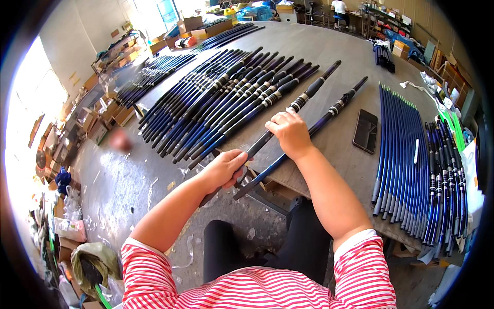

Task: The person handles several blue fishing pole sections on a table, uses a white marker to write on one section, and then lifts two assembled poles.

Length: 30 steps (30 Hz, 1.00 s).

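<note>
Both of my hands are closed around one dark fishing rod [260, 144], which slants from near my lap up over the table edge. Its lower part is in my left hand [225, 169]. Further up, just below the silver-ringed reel seat, my right hand [290, 133] grips it. A second fishing rod [323, 121] with a blue-black butt lies right beside it, its lower end jutting past the table edge. To the left a broad row of finished-looking rods [231, 98] lies side by side on the table.
A black phone [365, 131] lies on the grey table [329, 46]. Right of it are slim blue rod sections [399, 154] with a white pen-like stick [416, 151] on top, then more rods [445, 180]. Boxes and shelves line the walls; a person [339, 9] sits far back.
</note>
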Each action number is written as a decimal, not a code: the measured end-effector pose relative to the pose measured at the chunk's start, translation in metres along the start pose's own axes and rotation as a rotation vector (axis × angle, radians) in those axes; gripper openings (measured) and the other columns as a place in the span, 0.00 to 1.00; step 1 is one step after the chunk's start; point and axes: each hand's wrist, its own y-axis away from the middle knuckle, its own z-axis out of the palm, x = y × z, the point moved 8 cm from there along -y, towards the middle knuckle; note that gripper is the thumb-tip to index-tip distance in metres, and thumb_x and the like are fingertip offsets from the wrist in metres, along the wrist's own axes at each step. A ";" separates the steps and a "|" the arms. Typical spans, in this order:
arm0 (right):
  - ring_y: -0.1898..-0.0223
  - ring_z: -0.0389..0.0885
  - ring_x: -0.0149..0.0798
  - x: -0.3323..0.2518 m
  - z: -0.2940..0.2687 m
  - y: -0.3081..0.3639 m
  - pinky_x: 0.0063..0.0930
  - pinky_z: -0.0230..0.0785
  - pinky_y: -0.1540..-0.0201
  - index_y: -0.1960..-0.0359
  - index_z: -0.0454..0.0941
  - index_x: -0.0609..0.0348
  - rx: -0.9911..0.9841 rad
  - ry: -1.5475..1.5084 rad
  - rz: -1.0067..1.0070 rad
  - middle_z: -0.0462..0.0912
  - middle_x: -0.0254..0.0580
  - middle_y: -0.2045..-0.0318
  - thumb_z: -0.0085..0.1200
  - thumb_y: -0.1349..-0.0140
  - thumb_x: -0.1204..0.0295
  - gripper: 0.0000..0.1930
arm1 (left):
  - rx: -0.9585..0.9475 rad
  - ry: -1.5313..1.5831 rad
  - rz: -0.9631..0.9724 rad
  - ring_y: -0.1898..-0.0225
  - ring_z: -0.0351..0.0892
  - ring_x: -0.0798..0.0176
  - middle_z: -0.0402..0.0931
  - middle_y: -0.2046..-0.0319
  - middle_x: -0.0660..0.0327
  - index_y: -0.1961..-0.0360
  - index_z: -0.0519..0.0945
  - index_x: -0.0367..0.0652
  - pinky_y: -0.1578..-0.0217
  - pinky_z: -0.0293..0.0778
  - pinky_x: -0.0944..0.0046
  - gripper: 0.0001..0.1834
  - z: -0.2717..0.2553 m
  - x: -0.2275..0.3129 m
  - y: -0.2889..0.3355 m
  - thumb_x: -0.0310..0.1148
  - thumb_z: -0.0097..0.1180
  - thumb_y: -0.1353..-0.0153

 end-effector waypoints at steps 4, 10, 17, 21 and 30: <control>0.65 0.76 0.36 0.001 0.002 0.001 0.34 0.66 0.53 0.80 0.74 0.51 0.001 0.006 0.000 0.75 0.33 0.76 0.49 0.54 0.73 0.02 | 0.012 -0.064 -0.047 0.92 0.57 0.76 0.61 0.87 0.69 0.66 0.71 0.39 0.90 0.53 0.75 0.18 -0.003 -0.004 -0.009 0.44 0.38 0.34; 0.63 0.76 0.38 0.018 0.012 0.006 0.33 0.67 0.55 0.78 0.76 0.53 -0.043 -0.028 0.118 0.76 0.36 0.72 0.48 0.53 0.74 0.04 | 0.028 -0.017 -0.039 0.94 0.57 0.74 0.62 0.89 0.67 0.66 0.71 0.38 0.92 0.54 0.72 0.15 0.000 -0.010 -0.014 0.41 0.42 0.36; 0.59 0.76 0.40 0.040 0.027 0.013 0.32 0.69 0.57 0.75 0.79 0.53 -0.121 -0.067 0.294 0.78 0.39 0.66 0.47 0.50 0.75 0.07 | 0.178 -0.396 0.039 0.90 0.64 0.70 0.67 0.87 0.63 0.70 0.72 0.37 0.88 0.61 0.69 0.15 -0.007 0.000 -0.025 0.41 0.47 0.39; 0.59 0.77 0.38 0.006 0.024 0.008 0.32 0.68 0.56 0.72 0.80 0.52 -0.067 -0.227 0.046 0.79 0.39 0.66 0.47 0.50 0.74 0.08 | 0.350 -0.792 0.240 0.82 0.74 0.55 0.74 0.83 0.53 0.69 0.73 0.36 0.77 0.70 0.60 0.16 -0.010 0.010 -0.021 0.41 0.51 0.44; 0.66 0.79 0.41 0.024 0.022 0.011 0.33 0.70 0.61 0.73 0.80 0.53 -0.039 -0.228 0.216 0.80 0.38 0.72 0.47 0.51 0.75 0.08 | 0.579 -1.166 0.549 0.68 0.73 0.47 0.71 0.69 0.51 0.69 0.73 0.39 0.66 0.70 0.55 0.17 -0.001 0.039 0.016 0.44 0.56 0.46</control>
